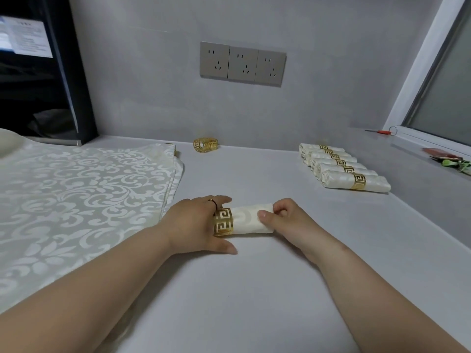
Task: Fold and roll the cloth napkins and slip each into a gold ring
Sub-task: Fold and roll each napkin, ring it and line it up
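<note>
A rolled cream napkin (248,220) lies across the grey counter in front of me. A gold ring with a key pattern (223,221) sits around its left end. My left hand (193,225) holds that ring, fingers over the top and thumb below. My right hand (283,219) grips the roll's right end with curled fingers. To the left, flat cream damask napkins (76,200) lie in a stack. Spare gold rings (205,145) rest near the back wall. Several rolled napkins in rings (341,166) lie in a row at the back right.
The grey counter (254,289) meets a wall with three sockets (242,63). A dark appliance (43,72) stands at the back left. On the window sill to the right lie a small red tool (382,131) and a red and green item (448,159).
</note>
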`<state>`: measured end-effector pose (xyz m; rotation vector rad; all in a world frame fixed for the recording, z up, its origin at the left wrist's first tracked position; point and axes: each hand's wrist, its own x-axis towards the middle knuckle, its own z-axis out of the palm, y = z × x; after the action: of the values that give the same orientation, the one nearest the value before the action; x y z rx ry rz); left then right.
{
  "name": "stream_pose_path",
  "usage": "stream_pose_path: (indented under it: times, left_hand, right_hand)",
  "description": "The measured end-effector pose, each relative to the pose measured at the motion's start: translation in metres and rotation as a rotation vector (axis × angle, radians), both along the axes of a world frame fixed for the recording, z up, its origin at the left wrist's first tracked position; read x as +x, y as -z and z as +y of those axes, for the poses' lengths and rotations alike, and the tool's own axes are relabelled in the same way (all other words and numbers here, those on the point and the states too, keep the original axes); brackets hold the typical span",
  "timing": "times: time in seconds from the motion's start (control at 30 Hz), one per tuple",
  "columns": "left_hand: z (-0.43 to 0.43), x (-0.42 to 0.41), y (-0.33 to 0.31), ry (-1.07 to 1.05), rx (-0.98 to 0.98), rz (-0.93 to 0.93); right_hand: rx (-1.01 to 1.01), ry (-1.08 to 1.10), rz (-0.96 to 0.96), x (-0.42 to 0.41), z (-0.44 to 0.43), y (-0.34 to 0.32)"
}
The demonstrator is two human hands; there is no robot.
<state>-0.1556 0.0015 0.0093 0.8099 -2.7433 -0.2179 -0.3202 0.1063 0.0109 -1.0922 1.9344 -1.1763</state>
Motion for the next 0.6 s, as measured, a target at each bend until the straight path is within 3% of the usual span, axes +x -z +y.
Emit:
stream_pose_path:
  times: [0.07, 0.17, 0.27, 0.37, 0.6]
  left_hand:
    - [-0.005, 0.014, -0.004, 0.001, 0.110, -0.015]
    - [-0.018, 0.042, -0.007, -0.028, 0.320, -0.053]
    - [-0.027, 0.058, 0.000, -0.021, 0.563, 0.093]
    - [-0.030, 0.062, 0.005, -0.024, 0.678, 0.237]
    - [-0.030, 0.058, 0.015, -0.048, 0.604, 0.321]
  right_hand:
    - [-0.034, 0.009, 0.082, -0.002, 0.005, -0.001]
    - [-0.115, -0.065, 0.534, 0.003, 0.011, -0.005]
    - [-0.157, -0.279, 0.941, 0.017, 0.003, -0.008]
    - [-0.128, -0.417, 1.042, 0.032, -0.012, -0.006]
    - [-0.074, -0.419, 1.048, 0.038, -0.027, -0.004]
